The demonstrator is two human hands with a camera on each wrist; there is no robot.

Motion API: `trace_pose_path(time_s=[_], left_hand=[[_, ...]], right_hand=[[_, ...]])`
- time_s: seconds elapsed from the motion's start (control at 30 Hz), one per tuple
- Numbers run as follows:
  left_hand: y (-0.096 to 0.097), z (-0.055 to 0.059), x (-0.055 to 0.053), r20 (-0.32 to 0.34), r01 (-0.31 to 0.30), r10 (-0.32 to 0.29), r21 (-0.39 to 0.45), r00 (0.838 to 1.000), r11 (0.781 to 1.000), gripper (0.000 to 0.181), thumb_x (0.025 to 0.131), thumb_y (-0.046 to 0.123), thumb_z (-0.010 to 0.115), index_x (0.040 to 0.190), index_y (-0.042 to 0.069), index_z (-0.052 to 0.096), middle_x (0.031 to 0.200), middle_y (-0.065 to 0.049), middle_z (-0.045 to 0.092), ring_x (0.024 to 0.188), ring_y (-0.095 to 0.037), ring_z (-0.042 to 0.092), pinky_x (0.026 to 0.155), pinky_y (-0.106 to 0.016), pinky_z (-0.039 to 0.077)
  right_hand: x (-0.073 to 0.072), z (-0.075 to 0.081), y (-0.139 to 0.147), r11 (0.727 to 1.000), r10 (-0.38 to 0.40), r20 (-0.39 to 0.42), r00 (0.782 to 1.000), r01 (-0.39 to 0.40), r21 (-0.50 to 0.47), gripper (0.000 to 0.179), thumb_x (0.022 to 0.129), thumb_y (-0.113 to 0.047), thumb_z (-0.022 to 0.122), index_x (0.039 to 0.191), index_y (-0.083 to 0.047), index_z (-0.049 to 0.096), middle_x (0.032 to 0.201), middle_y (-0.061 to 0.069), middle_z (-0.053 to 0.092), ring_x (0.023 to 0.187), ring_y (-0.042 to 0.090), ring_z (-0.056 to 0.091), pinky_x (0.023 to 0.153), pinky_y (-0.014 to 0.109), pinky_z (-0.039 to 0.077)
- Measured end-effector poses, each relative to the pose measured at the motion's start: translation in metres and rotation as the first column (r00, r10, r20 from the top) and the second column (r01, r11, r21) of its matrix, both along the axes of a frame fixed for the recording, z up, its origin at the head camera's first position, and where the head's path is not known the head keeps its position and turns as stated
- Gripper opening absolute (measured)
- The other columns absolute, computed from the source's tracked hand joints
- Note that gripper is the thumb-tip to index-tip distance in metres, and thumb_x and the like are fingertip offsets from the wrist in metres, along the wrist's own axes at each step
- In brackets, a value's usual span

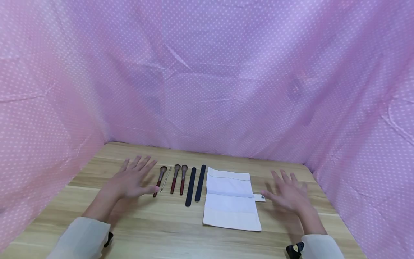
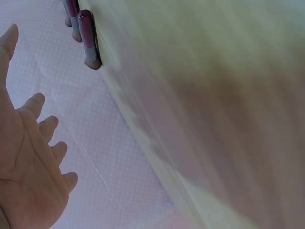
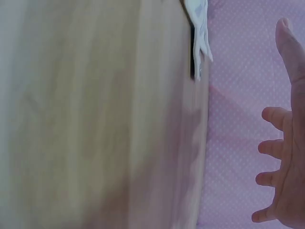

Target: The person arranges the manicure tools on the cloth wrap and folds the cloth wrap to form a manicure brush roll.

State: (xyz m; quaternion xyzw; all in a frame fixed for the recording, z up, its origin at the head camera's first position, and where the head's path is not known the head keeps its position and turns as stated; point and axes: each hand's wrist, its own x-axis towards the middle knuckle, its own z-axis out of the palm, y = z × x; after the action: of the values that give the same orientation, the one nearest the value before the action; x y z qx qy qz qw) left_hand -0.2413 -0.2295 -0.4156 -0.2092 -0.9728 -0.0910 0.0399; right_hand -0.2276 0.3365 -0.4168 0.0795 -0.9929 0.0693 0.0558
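My left hand (image 1: 130, 181) hovers over the table with fingers spread and holds nothing. Its thumb overlaps the handle of the leftmost makeup brush (image 1: 162, 173) in the head view. Right of that lie a thin metal double-ended tool (image 1: 166, 180), two more brushes with red-brown handles (image 1: 173, 185), and two long black strips like nail files (image 1: 191, 187). A white cloth pouch (image 1: 231, 201) is spread flat beside them, its snap strap (image 1: 260, 198) pointing right. Close to that strap is the thumb of my right hand (image 1: 289, 192), also spread and holding nothing.
A light wood table (image 1: 161, 230) carries everything. Pink dotted cloth (image 1: 207, 90) hangs behind the table and along both sides. Dark bands sit at both wrists, below pale sleeves (image 1: 82, 235).
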Motion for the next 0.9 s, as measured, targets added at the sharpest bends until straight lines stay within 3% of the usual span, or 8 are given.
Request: trace_pose_path(time_s=[0.23,0.43,0.7,0.9], left_hand=[[0.022,0.0,-0.021,-0.014,0.05,-0.05,-0.048,0.999,0.998,0.098,0.091,0.075,0.055,0.164,0.017,0.023,0.168,-0.016,0.02,0.154,-0.045,0.011,0.119,-0.069,0.002],[0.046,-0.001,-0.04,-0.008,0.098,-0.098,-0.026,0.995,0.995,0.094,0.093,0.074,0.053,0.163,0.018,0.027,0.167,-0.014,0.024,0.153,-0.043,0.02,0.12,-0.067,0.009],[0.087,-0.007,-0.064,0.033,0.163,-0.163,-0.017,0.986,0.986,0.09,0.095,0.07,0.054,0.163,0.016,0.027,0.165,-0.015,0.03,0.152,-0.039,0.025,0.121,-0.064,0.015],[0.117,-0.012,-0.074,0.082,0.202,-0.201,0.002,0.976,0.979,0.086,0.097,0.067,0.053,0.163,0.017,0.028,0.165,-0.013,0.032,0.152,-0.035,0.027,0.122,-0.061,0.017]], right_hand=[[-0.014,0.003,-0.027,0.998,0.057,-0.029,0.998,-0.057,-0.001,0.101,0.088,-0.082,0.05,0.161,-0.014,0.031,0.16,0.027,0.032,0.144,0.061,0.022,0.099,0.089,0.012],[-0.024,0.002,-0.056,0.992,0.124,-0.057,0.991,-0.125,-0.029,0.1,0.087,-0.083,0.05,0.16,-0.017,0.034,0.157,0.021,0.04,0.144,0.054,0.03,0.103,0.086,0.018],[-0.03,-0.001,-0.098,0.965,0.238,-0.022,0.971,-0.239,-0.11,0.086,0.09,-0.065,0.065,0.156,-0.014,0.043,0.156,0.02,0.043,0.143,0.05,0.034,0.108,0.079,0.024],[-0.032,-0.006,-0.126,0.938,0.303,0.027,0.953,-0.293,-0.185,0.071,0.09,-0.05,0.073,0.147,-0.012,0.055,0.148,0.017,0.054,0.136,0.044,0.045,0.108,0.07,0.033]])
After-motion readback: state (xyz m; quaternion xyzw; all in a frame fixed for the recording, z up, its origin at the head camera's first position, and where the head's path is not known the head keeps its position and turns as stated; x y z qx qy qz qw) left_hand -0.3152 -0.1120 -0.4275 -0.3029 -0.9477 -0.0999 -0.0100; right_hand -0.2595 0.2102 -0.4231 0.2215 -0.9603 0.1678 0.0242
